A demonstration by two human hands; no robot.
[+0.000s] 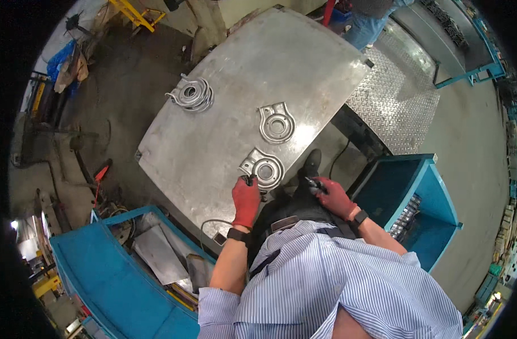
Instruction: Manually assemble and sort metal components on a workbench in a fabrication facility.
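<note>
A scuffed steel worktop point(236, 62) sat at an angle across the shop floor, with a blue bin on each side of the person. On it lay a stack of round stamped metal parts point(193, 95) toward the far left, a single stamped part point(277, 123) near the right edge, and the nearest stamped part point(267, 161) close to the person's body.

The left hand point(246, 200), in a red glove, had its fingers curled at that nearest part's left rim; I could not tell whether they gripped it. The right hand point(334, 199) was off the worktop, its fingers closed on a small grey object point(311, 182), too small to identify.

To my eye, good handling called for keeping the nearest part flat and steady, fingertips off its thin rim. The 2 single parts lay close together, so sideways moves needed care; a wide stretch of steel toward the stack gave more room. The right blue bin point(439, 195) stood just beside the right forearm, and a dark cable point(204, 225) looped near the left wrist, worth avoiding.
</note>
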